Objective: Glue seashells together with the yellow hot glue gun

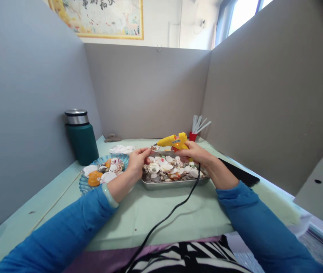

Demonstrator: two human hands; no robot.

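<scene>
Gripping a yellow glue gun (167, 141) in the right hand (197, 153), just right of centre frame, aimed left. Pinching a small brownish piece (153, 148) in the left hand (138, 161), thumb against fingers, right by the nozzle at centre. Too small to say what exactly, and can't tell whether touching the tip or just shy of it.

Lined up in view with the far edge of a metal tray (175, 185), filled with shells (165, 167) nearly rim to rim, so not much spare room in there. Trailing a black cord (175, 208) from the gun, down in front of the tray's right half and off the bottom of the frame. Cutting right across the widest stretch of green cloth (201, 216) at lower centre, too.

Tighter at left: got a blue dish (83, 187) of shells beside the left wrist, then a green flask (83, 145) close to the panel. Also seeing a red cup (193, 137) of white sticks (197, 124) past the gun, near the back right corner, plus a black slab (239, 172) by the right forearm, partly hidden. Boxed in by grey panels (150, 87) at left, back and right.
</scene>
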